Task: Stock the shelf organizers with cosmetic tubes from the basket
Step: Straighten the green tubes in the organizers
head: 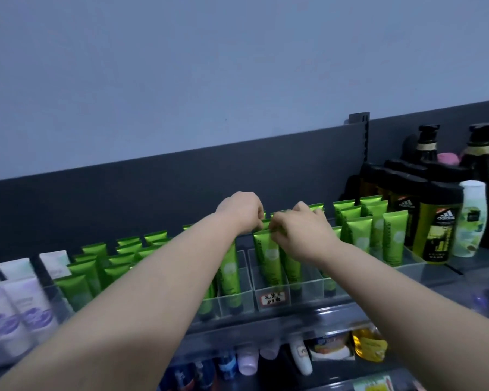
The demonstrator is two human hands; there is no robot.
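A shop: shelf organizers [311,287] packed with identical green tubes [363,235] beside bottles [435,232].

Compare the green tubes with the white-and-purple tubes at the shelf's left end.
Colour: green tubes are bright green; white-and-purple tubes are pale with purple print. Handling: left hand and right hand pinch green tubes' top edges; white-and-purple tubes are untouched. Both kinds stand upright in rows on the same shelf.
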